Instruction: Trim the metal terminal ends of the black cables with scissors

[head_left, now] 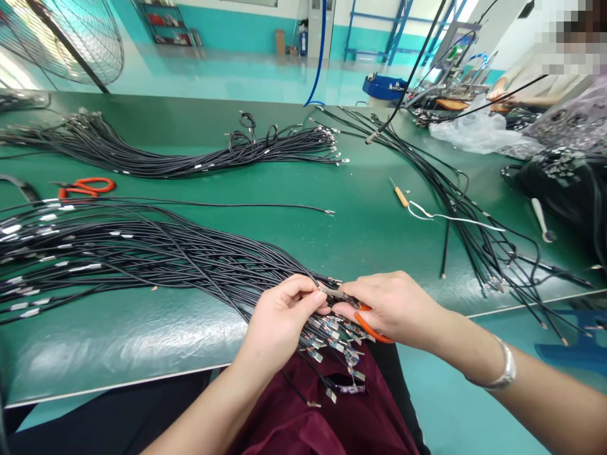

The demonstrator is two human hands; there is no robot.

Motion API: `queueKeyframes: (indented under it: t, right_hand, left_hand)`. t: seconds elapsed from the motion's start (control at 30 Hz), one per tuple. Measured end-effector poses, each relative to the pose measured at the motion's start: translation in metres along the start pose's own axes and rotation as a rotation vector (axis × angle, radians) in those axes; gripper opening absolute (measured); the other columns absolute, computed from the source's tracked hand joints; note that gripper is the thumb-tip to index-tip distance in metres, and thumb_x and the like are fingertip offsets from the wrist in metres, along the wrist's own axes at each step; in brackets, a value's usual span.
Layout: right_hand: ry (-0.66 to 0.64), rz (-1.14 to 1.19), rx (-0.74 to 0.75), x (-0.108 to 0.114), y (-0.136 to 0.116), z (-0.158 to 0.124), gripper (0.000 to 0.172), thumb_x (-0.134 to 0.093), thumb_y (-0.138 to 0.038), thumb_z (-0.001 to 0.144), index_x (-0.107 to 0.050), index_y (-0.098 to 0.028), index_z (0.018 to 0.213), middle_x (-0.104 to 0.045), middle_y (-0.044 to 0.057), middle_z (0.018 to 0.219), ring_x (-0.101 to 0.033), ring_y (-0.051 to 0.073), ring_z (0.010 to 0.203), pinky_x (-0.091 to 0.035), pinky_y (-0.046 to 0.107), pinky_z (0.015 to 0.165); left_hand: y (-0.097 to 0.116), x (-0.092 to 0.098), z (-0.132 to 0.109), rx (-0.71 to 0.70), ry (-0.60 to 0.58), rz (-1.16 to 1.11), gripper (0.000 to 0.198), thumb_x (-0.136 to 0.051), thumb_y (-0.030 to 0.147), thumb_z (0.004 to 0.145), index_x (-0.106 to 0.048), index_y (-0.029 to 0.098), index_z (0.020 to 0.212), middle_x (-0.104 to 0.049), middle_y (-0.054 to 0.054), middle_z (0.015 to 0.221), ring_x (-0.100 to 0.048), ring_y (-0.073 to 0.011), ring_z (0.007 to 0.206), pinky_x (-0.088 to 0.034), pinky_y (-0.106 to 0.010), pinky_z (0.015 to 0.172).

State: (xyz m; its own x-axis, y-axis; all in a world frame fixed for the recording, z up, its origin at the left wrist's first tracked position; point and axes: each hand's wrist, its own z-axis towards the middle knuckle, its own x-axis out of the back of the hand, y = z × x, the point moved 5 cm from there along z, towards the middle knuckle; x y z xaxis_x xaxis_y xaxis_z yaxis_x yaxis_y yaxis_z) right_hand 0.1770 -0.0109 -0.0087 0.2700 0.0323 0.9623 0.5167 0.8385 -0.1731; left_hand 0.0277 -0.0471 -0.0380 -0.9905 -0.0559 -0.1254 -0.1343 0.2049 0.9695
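My left hand pinches the end of a black cable between thumb and fingers. Closed round a pair of orange-handled pliers, my right hand keeps the metal jaws at that cable end; the exact tool type is partly hidden by my fingers. Beneath both hands lies a thick bundle of black cables, running from the left across the table. Its metal-tipped ends hang over the table's front edge, above my dark red clothing.
Orange-handled scissors lie at the left. Behind stretches a second cable bundle. Loose cables spread on the right, near a wooden-handled pick and a white-handled brush. A co-worker's arm shows at the far right.
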Motion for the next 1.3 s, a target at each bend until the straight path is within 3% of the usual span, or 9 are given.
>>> queueKeyframes:
  t: [0.4,0.67,1.3]
  right_hand:
    - [-0.021,-0.125,0.021,-0.0052,-0.0042,-0.0003,0.033,-0.042,-0.037,0.097,-0.059,-0.018,0.077,-0.063,-0.001,0.061,-0.061,0.015,0.054,-0.026,0.029,0.049]
    - [0.024,-0.022,-0.018,-0.0021,0.0034,-0.0032,0.028,-0.047,-0.041,0.095,-0.065,-0.021,0.086,-0.067,-0.004,0.068,-0.064,0.012,0.06,-0.03,0.027,0.052]
    - [-0.038,-0.006,0.0,0.0031,0.0029,-0.0038,0.028,-0.047,-0.037,0.095,-0.067,-0.019,0.09,-0.067,-0.002,0.068,-0.064,0.013,0.063,-0.033,0.026,0.053]
  left_hand:
    - [0.0006,0.0015,0.0008,-0.01,0.034,0.069,0.014,-0.064,0.023,0.075,-0.065,0.016,0.063,-0.061,0.001,0.063,-0.059,-0.0126,0.064,-0.046,-0.023,0.065]
    - [0.0032,0.0005,0.0015,-0.037,0.005,0.037,0.015,-0.065,0.021,0.075,-0.065,0.016,0.061,-0.061,0.001,0.068,-0.059,-0.0121,0.068,-0.046,-0.022,0.068]
    - [0.0049,0.0001,-0.0003,-0.066,0.002,0.085,0.013,-0.064,0.022,0.076,-0.066,0.017,0.064,-0.059,0.0,0.069,-0.058,-0.0141,0.07,-0.045,-0.024,0.068]
